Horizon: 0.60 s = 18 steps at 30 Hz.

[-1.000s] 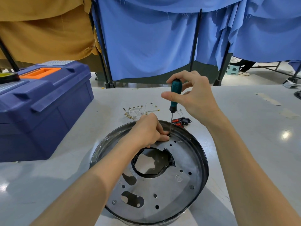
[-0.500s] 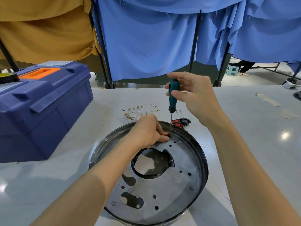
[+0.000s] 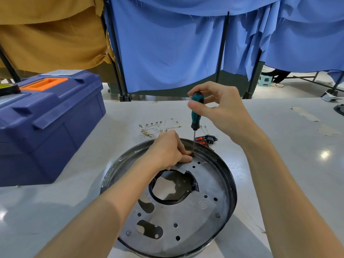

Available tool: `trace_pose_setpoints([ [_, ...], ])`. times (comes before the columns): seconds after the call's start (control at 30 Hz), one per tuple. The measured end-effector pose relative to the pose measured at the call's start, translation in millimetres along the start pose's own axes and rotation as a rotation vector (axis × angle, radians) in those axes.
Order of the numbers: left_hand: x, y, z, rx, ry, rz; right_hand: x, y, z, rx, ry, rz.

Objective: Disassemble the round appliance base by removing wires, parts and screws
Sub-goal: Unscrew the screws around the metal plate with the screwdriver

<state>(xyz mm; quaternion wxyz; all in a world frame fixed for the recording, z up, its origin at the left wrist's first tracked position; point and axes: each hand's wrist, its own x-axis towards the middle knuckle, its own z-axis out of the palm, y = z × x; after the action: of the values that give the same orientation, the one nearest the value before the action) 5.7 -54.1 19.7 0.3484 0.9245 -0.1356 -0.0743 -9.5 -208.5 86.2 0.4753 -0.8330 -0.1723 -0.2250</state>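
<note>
The round appliance base point(image 3: 219, 218), a black-rimmed metal disc with holes and a large central opening, lies on the grey table. My right hand point(image 3: 221, 110) pinches the top of a green-handled screwdriver point(image 3: 196, 116), held nearly upright. Its tip sits on a screw point(image 3: 193, 155) at the base's far edge. My left hand point(image 3: 167, 149) rests on the plate with its fingers curled right beside the screw and the tip. Two more screws point(image 3: 217, 215) point(image 3: 128, 232) show near the front of the plate.
Removed white wires with brass terminals point(image 3: 158, 127) lie beyond the base, next to red switches and a black socket point(image 3: 206, 139). A big blue toolbox point(image 3: 46, 123) stands at the left. Blue and tan curtains hang behind the table.
My right hand's fingers have shifted around the screwdriver handle, as in turning it, with the thumb now across the front. The left hand and the base have stayed put.
</note>
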Motion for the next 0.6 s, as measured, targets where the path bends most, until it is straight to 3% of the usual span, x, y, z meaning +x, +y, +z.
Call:
trace_pose_setpoints([
  [0.6,0.2,-0.4,-0.7,-0.006,0.012,0.023,0.5,-3.9,-1.5,-0.067,0.033,-0.004],
])
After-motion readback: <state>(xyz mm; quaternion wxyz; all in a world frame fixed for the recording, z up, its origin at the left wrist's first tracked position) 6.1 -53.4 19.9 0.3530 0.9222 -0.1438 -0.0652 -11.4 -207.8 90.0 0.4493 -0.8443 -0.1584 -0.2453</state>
